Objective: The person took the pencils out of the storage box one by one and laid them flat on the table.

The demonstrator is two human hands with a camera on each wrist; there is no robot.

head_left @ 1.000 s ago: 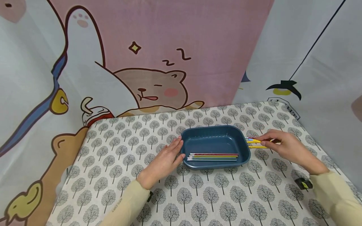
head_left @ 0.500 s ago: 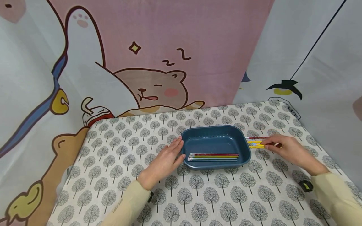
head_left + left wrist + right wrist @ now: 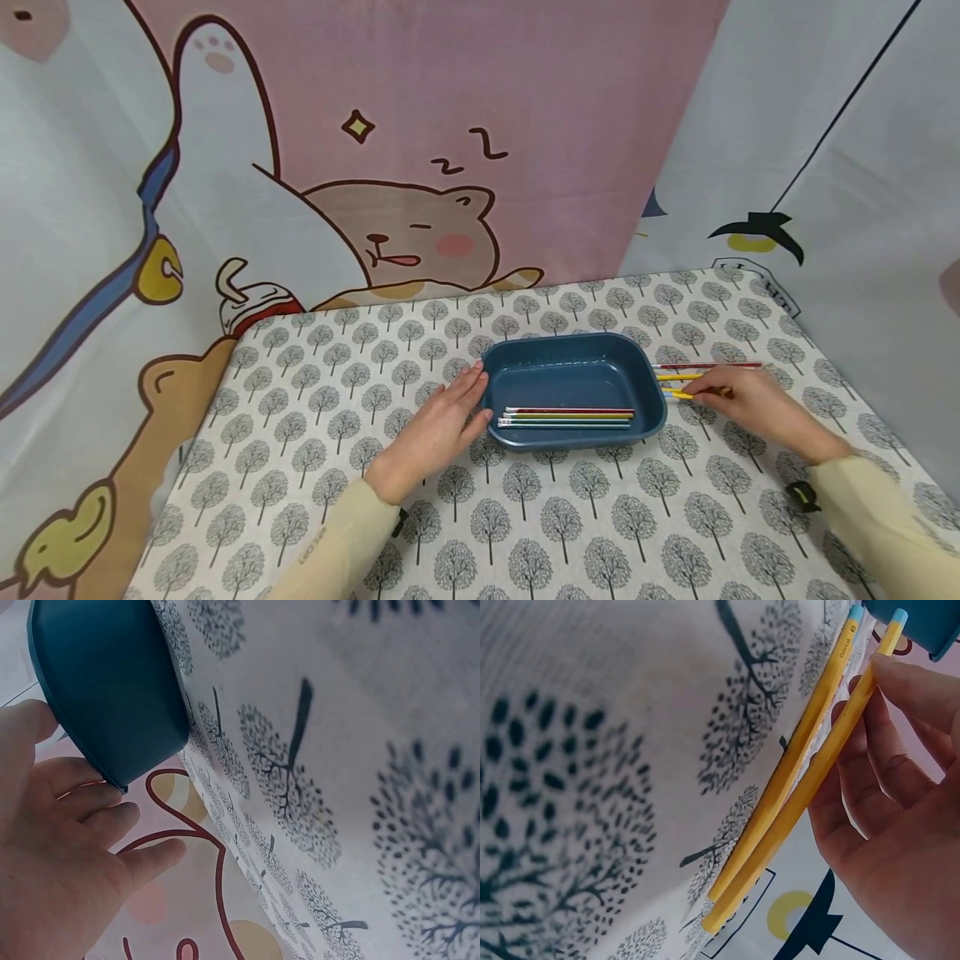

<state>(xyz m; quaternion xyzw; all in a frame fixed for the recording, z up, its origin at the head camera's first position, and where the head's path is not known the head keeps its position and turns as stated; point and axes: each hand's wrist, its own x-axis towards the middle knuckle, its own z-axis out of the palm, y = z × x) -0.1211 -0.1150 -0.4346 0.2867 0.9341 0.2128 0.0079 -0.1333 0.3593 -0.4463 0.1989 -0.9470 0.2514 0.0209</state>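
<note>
My left hand [image 3: 442,421] rests its extended fingers against the left rim of a dark blue tray [image 3: 573,442]; the left wrist view shows them along the tray's outer edge. Inside lie several pencils [image 3: 570,417] side by side, their silver ends to the left. My right hand [image 3: 757,404], just right of the tray, pinches a yellow pencil [image 3: 784,817] between thumb and fingers near its light-blue end. A second yellow pencil [image 3: 799,742] lies on the cloth beside it, and a dark red pencil [image 3: 708,365] lies farther back, partly behind my hand.
A tree-patterned cloth [image 3: 337,433] covers the table. Hanging cartoon-print fabric [image 3: 585,125] stands behind the table and at both sides. A small black device [image 3: 804,496] shows at my right sleeve.
My right hand has moved slightly toward me while pinching a yellow pencil, bringing it down near the cloth. More of the red pencil now shows behind it. My left hand and the tray have stayed put.
</note>
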